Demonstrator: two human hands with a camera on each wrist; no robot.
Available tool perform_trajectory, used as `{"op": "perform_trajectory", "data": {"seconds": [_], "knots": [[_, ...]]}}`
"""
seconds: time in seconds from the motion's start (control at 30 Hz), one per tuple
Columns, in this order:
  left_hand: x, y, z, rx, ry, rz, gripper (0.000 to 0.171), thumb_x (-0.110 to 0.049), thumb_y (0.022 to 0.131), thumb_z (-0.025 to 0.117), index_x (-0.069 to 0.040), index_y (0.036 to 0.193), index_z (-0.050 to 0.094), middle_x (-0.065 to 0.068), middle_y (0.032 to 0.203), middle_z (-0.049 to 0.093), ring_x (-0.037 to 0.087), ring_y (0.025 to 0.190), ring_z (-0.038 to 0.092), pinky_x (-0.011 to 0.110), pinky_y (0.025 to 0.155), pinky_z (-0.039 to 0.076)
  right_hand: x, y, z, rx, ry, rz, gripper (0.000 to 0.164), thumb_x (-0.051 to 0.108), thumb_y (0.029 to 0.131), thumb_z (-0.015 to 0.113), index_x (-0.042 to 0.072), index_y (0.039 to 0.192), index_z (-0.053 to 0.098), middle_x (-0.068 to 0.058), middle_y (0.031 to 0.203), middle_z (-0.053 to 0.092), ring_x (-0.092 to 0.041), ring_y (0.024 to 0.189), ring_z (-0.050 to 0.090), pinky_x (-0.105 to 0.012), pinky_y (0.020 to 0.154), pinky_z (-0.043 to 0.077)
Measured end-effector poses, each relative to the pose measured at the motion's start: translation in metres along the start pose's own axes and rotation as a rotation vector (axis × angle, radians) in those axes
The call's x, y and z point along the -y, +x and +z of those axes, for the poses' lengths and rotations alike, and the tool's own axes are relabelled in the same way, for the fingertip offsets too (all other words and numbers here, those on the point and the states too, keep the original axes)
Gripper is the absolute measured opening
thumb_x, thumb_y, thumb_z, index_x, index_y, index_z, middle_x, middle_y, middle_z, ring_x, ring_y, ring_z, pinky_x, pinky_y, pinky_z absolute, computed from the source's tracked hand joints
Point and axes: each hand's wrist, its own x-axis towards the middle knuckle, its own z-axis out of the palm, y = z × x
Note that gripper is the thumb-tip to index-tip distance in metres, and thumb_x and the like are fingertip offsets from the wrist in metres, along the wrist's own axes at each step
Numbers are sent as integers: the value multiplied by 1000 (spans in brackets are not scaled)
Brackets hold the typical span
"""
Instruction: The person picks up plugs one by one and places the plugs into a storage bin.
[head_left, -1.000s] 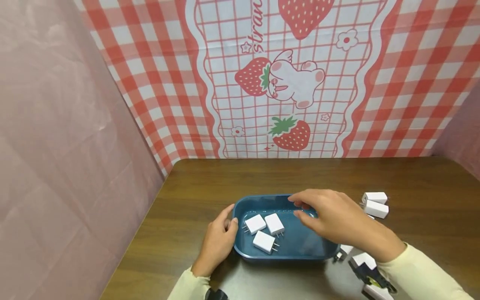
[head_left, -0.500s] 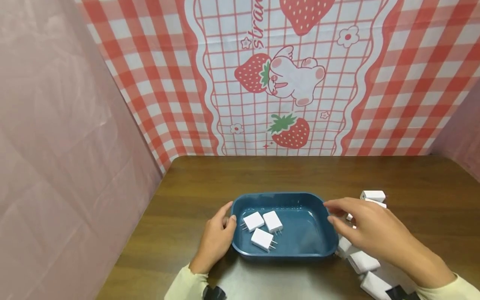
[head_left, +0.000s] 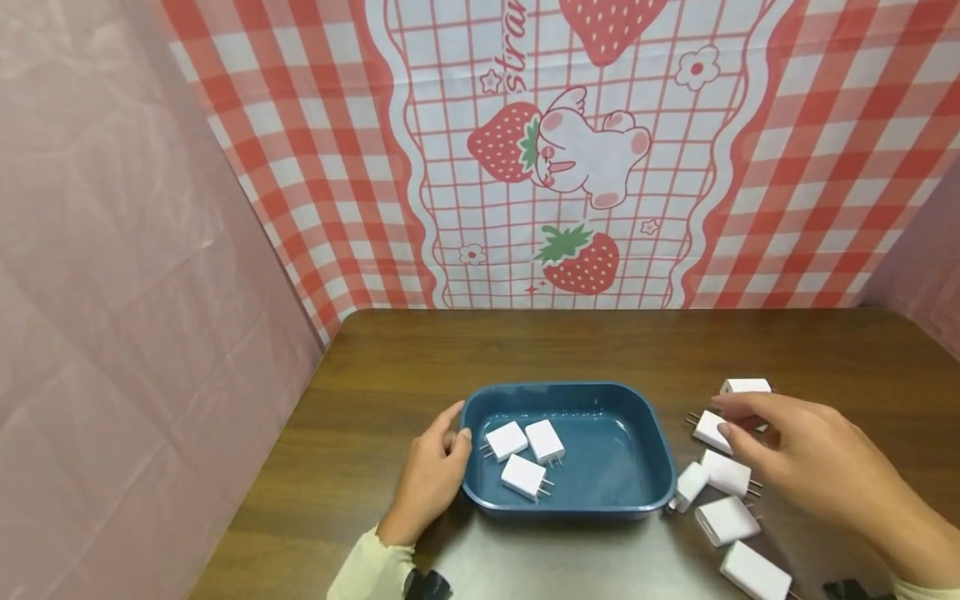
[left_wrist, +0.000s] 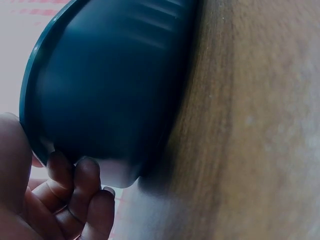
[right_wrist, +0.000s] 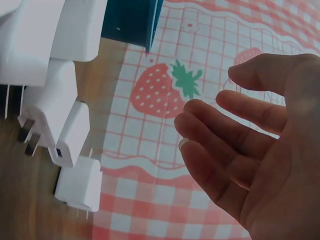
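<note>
My left hand (head_left: pixel 429 483) grips the left end of a dark blue plastic tray (head_left: pixel 577 510), thumb at the rim; in the left wrist view its curled fingers (left_wrist: pixel 87 185) lie against the outer wall. Inside the tray, towards its left side, lie three white charger plugs (head_left: pixel 524 477) with metal prongs. My right hand (head_left: pixel 817 454) hovers right of the tray, its thumb and forefinger apart near a white charger plug (head_left: pixel 711 432). Nothing sits between its loosely bent fingers (right_wrist: pixel 225 122) in the right wrist view.
Several more white charger plugs (head_left: pixel 727 521) lie in a loose row right of the tray, one (head_left: pixel 689 485) close by its corner. The wooden table (head_left: pixel 390 358) meets a strawberry-print checked cloth (head_left: pixel 585 167) behind and a pink cloth (head_left: pixel 135 292) at left.
My right hand has moved from over the tray rightwards to the loose charger plugs, uncovering several of them. The left hand stays at the tray's left end.
</note>
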Motion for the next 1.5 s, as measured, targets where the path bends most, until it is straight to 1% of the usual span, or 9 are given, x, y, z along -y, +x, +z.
{"op": "perform_trajectory", "data": {"seconds": [0.2,0.27,0.5,0.67,0.83,0.93,1.07,1.33,1.5], "knots": [[2,-2,-3,-11,-16,-10,43,-16,98,60,-8,140,58,-7,57,44,9,50,43,26,52,36,-10,-1,2,13,-2,30,25,28,87,78,22,110,73,16,82,66,2,68,53,-31,55,41],[3,-2,-3,-17,-14,-14,42,-16,98,60,-9,139,59,-7,57,44,9,50,43,26,52,35,-16,-1,5,35,3,55,25,29,87,78,20,110,72,12,83,68,-3,71,56,-33,57,43],[3,2,-4,7,-4,7,43,-16,98,60,-9,140,58,-7,57,45,9,50,43,27,53,36,-46,-10,17,71,-28,118,35,27,88,76,6,115,71,-10,93,74,-42,86,67,-63,62,45],[1,4,-2,15,0,6,43,-15,98,59,-9,140,58,-6,57,45,10,51,44,27,54,36,-67,-14,21,104,-51,137,37,24,89,75,-2,114,68,-12,91,74,-44,85,68,-65,63,46],[2,5,-3,16,-1,7,43,-15,98,60,-10,141,57,-6,58,45,10,51,44,27,54,36,-80,-11,25,81,-109,133,36,22,86,76,0,113,68,-23,105,68,-48,89,64,-66,60,44],[2,4,-2,10,-5,8,43,-15,98,60,-10,140,58,-7,57,45,9,51,44,27,54,37,-86,-9,28,120,-125,146,42,25,86,76,-1,118,65,-30,113,61,-52,92,61,-67,60,44],[2,2,-1,6,-9,13,43,-15,97,60,-9,140,58,-7,57,45,9,51,44,27,54,37,-93,-4,34,147,-118,149,45,28,87,76,0,120,65,-31,110,60,-51,91,61,-65,59,45],[2,-1,1,7,21,-7,42,-16,97,60,-10,139,60,-7,57,44,9,49,43,26,50,35,-104,4,43,197,-106,172,40,22,88,74,-6,114,66,-28,99,64,-36,77,58,-62,61,46],[0,1,-2,-4,17,-7,42,-16,97,60,-9,139,59,-7,57,44,9,50,43,26,50,35,-102,10,45,157,-73,161,27,19,86,76,0,102,66,-12,84,64,-28,70,56,-56,58,46]]}}
